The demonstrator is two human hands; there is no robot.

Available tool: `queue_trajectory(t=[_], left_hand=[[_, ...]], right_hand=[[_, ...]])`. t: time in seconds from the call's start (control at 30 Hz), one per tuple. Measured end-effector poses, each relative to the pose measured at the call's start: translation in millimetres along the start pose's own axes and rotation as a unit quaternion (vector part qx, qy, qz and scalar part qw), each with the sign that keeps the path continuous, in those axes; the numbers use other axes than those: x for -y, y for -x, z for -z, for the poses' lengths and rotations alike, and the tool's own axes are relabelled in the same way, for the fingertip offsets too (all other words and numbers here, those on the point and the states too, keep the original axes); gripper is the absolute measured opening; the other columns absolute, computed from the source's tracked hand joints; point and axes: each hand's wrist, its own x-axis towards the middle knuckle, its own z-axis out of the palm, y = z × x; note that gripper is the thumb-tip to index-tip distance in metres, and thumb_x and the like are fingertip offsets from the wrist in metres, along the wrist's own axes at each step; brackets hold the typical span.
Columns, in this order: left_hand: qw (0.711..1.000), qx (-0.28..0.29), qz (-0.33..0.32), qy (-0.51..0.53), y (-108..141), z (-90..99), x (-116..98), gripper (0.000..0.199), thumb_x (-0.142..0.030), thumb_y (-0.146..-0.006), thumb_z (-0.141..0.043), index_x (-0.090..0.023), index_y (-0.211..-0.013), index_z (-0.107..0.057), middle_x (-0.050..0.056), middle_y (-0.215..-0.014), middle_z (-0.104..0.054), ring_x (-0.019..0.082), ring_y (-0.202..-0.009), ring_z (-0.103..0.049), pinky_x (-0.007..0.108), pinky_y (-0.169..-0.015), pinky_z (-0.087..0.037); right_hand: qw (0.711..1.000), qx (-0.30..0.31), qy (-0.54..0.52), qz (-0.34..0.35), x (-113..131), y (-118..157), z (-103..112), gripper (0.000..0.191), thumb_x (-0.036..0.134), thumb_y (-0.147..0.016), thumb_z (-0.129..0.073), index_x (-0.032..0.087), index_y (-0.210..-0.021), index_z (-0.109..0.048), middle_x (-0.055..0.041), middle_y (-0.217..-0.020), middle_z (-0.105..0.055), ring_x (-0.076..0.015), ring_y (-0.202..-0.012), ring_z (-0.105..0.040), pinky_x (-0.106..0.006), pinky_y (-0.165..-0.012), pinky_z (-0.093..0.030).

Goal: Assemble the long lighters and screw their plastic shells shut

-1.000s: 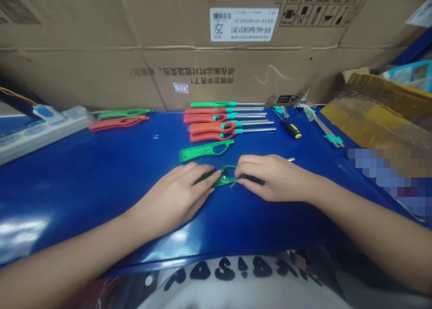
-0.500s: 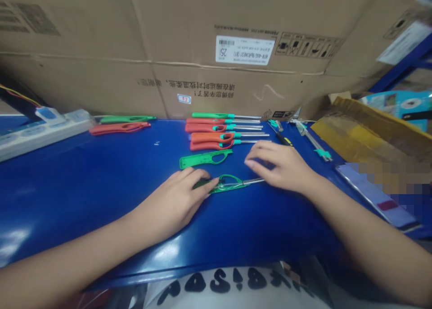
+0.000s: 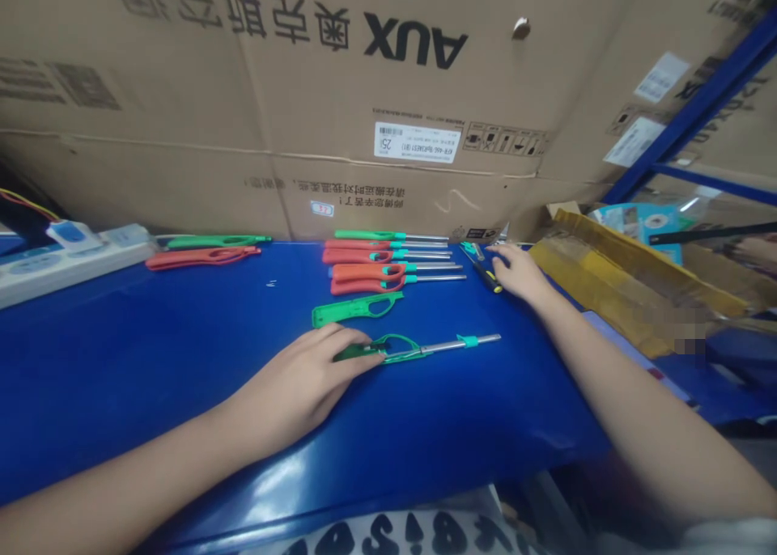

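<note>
One cardboard box [image 3: 328,94] behind lighter row [image 3: 355,257]; blue table [image 3: 182,336] beneath row. Left hand [image 3: 312,373], on near side of row: thumb and fingers pinching green casing half [image 3: 406,361] with metal tube [image 3: 446,346]. Right hand [image 3: 517,273], right of row: cannot tell if fingers pinch anything. Loose green shell [image 3: 340,311] just nearer than row. Screwdriver [image 3: 487,280] just right of row.

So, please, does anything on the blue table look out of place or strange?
Perhaps two things: tiny thin pieces lie loose left of the lighters, and the teal collar sits well out along the nearest metal rod, whereas the lighters have teal beside their handles.
</note>
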Motion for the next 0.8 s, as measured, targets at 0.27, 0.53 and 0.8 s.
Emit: queue_trajectory(t=[0.27, 0.53, 0.8], left_hand=[[0.999, -0.021, 0.011, 0.049, -2.9, 0.7, -4.2, 0.038, -0.013, -0.100, -0.046, -0.026, -0.132, -0.063, 0.009, -0.128, -0.063, 0.024, -0.118, -0.061, 0.039, -0.096, -0.055], [0.996, -0.013, 0.035, 0.080, -3.7, -0.7, -5.0, 0.030, -0.020, -0.102, -0.048, -0.025, -0.126, -0.065, 0.009, -0.124, -0.063, 0.024, -0.114, -0.060, 0.043, -0.098, -0.052], [0.993, -0.038, 0.066, 0.091, -12.0, -9.8, -5.5, 0.021, -0.025, -0.101, -0.052, -0.024, -0.112, -0.069, 0.007, -0.118, -0.066, 0.024, -0.110, -0.060, 0.044, -0.096, -0.049]], right_hand=[[0.999, 0.028, 0.032, 0.014, 17.3, -44.2, -5.0, 0.027, 0.026, -0.095, -0.062, 0.018, -0.120, -0.068, -0.0108, -0.128, -0.065, -0.0248, -0.121, -0.060, -0.046, -0.108, -0.046], [0.998, 0.030, 0.057, -0.025, 30.5, -50.1, -3.9, 0.030, 0.035, -0.098, -0.062, 0.018, -0.121, -0.064, -0.0100, -0.126, -0.063, -0.0223, -0.110, -0.064, -0.044, -0.094, -0.055], [0.995, 0.031, -0.064, 0.072, 75.0, -0.4, 36.9, 0.010, 0.026, -0.087, -0.064, 0.017, -0.091, -0.067, -0.0080, -0.087, -0.072, -0.0218, -0.083, -0.066, -0.033, -0.079, -0.050]])
